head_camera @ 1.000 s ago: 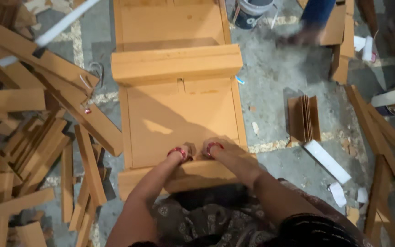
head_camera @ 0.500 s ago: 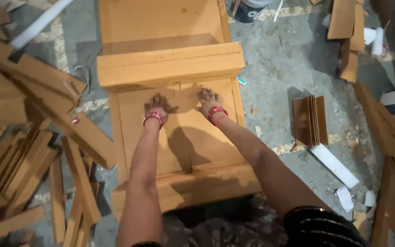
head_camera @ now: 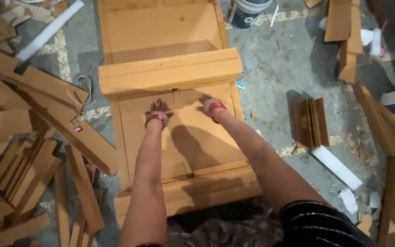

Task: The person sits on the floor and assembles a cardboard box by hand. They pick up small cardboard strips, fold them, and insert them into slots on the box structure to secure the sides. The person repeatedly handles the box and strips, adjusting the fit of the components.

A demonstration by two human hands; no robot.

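Both forearms were left bare to above the elbow. A stack of red bangles was worn on the left wrist [head_camera: 155,118], and a matching red stack on the right wrist [head_camera: 216,109]. A dark sleeve with thin pale stripes [head_camera: 318,222] was seen at the right shoulder, and grey patterned fabric [head_camera: 225,231] below.

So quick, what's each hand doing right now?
Left hand: open, fingers spread flat on the long tan wooden panel, holding nothing.
Right hand: flat on the same panel, holding nothing.
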